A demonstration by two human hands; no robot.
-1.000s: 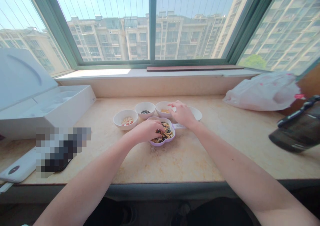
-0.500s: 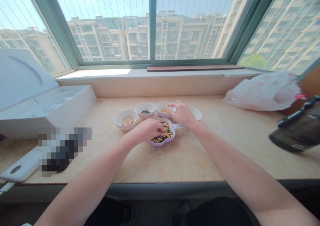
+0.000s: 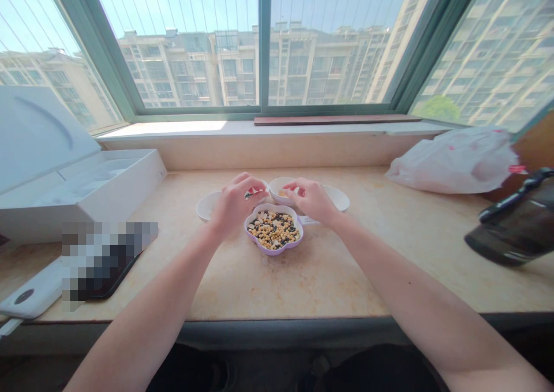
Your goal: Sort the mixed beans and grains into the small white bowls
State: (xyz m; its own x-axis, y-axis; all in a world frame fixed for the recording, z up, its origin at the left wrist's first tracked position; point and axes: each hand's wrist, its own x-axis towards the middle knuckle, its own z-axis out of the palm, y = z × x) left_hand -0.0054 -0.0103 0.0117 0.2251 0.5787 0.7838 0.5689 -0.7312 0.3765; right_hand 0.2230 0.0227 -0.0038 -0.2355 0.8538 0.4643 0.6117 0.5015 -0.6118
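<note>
The left hand now curls with its fingertips pinched together above the small white bowl of dark beans, which it mostly hides (whether the pinch holds anything, I cannot tell). It has moved off the lilac flower-shaped dish, so the dish's mix of yellow and dark beans now lies uncovered. The right hand stays pinched at the edge of the white bowl of yellow grains, just beside the dish. Near the left hand, the white bowl of pale slices is partly hidden. All of these sit on a stone windowsill.
</note>
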